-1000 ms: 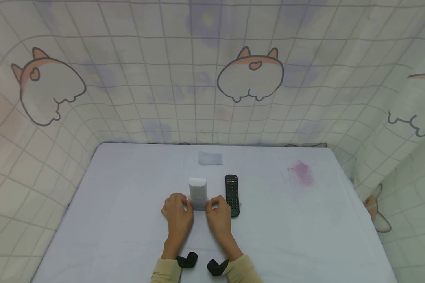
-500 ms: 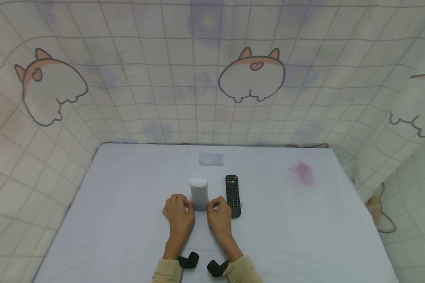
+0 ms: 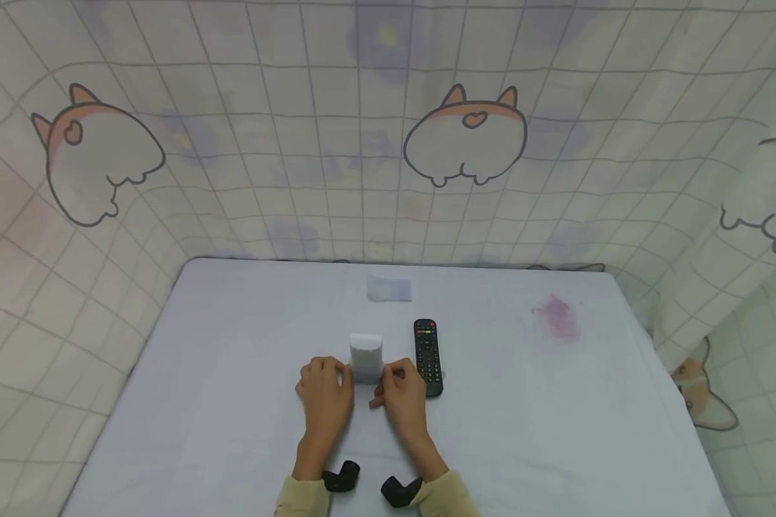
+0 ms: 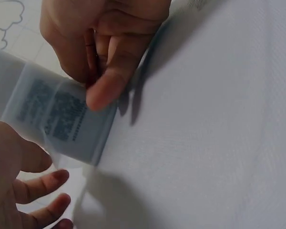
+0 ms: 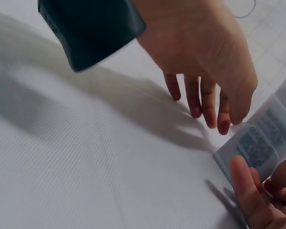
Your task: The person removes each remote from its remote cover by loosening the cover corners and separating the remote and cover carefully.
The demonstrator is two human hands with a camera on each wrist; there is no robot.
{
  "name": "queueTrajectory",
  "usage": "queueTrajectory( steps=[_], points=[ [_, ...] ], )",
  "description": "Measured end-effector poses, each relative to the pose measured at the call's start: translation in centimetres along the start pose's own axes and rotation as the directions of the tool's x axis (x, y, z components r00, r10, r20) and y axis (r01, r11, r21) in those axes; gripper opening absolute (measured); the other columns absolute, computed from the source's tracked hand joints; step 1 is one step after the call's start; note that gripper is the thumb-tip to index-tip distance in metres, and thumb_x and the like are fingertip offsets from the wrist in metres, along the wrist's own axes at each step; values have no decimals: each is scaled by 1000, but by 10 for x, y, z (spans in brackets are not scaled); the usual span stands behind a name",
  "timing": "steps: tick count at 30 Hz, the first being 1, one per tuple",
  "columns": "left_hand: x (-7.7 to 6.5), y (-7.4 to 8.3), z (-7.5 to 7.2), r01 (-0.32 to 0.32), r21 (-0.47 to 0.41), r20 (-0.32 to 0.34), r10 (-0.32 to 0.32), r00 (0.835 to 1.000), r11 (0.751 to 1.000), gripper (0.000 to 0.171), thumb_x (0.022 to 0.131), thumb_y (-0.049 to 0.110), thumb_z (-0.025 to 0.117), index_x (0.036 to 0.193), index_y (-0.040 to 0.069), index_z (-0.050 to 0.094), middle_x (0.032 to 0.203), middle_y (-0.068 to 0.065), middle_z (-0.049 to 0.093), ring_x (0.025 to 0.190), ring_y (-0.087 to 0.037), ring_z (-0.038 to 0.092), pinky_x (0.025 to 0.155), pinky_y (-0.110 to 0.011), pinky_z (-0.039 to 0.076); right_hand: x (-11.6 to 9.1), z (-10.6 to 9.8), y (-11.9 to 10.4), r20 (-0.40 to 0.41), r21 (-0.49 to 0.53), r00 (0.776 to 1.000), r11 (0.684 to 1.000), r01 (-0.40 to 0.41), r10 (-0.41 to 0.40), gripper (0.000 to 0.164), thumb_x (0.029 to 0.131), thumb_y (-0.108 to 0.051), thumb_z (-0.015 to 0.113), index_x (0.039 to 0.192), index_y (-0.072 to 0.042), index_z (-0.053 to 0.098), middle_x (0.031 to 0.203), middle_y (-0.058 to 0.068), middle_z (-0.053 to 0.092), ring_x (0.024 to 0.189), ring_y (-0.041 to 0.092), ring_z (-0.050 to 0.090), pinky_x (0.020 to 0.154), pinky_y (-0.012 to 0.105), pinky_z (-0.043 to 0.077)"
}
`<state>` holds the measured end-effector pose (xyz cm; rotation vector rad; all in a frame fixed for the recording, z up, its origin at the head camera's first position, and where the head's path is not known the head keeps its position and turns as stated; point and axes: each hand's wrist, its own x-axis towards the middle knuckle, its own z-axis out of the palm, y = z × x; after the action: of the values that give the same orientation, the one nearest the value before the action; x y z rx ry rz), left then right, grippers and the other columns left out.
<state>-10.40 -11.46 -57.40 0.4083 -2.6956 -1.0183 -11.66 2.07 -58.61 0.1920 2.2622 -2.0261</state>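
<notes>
A small white box (image 3: pixel 366 352) with dark printed codes stands on the white table. Clear plastic film (image 5: pixel 271 119) wraps its lower part, and the edge of the film crosses the box in both wrist views. My left hand (image 3: pixel 325 395) is at the box's left side. Its thumb and forefinger pinch a loose flap of the film, while the other fingers spread apart in the left wrist view. At the opposite side my right hand (image 3: pixel 404 398) pinches the film with curled fingers, one digit reaching across the box's lower front.
A black remote control (image 3: pixel 428 357) lies just right of my right hand. Behind the box, a flat pale sheet (image 3: pixel 389 289) lies near the table's (image 3: pixel 233 323) far edge. A pink stain marks the cloth at right. Patterned curtain (image 3: pixel 297 158) surrounds the table.
The box top sits slightly lower, and the film no longer flares out at its base. A digit of my right hand now reaches across the front. The left hand has barely moved.
</notes>
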Motion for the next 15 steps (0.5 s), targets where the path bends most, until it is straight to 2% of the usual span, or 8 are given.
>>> queueTrajectory(
  steps=[4,7,11,15],
  points=[
    [-5,3,-6,7,-49,21,-6,1000,999,20,100,14,66,118,5,66,126,-20,62,123,-41,51,99,-59,38,-1,0,-1,10,12,1000,1000,-11,11,9,106,-9,58,108,0,60,82,18,69,56,23,72,56,31,62],
    [-8,4,-10,-35,-144,22,39,999,989,36,97,6,68,132,7,61,134,-17,61,130,-40,51,105,-59,40,-1,1,0,18,14,1000,1000,-7,7,9,106,-8,58,109,0,61,83,17,70,61,21,73,59,30,63],
    [-10,7,-18,-122,-268,24,133,991,956,46,92,-4,71,135,7,60,137,-13,64,133,-36,55,111,-58,44,-1,1,1,20,40,1000,999,-8,7,10,106,-6,58,110,2,61,88,19,70,69,21,75,65,30,64],
    [-11,10,-23,-178,-329,48,205,978,927,50,88,-5,75,135,7,61,136,-11,66,132,-33,58,111,-57,46,-3,0,-1,25,85,1000,996,-17,15,13,106,-7,58,112,4,61,93,24,71,76,29,77,69,32,65]
  ],
)
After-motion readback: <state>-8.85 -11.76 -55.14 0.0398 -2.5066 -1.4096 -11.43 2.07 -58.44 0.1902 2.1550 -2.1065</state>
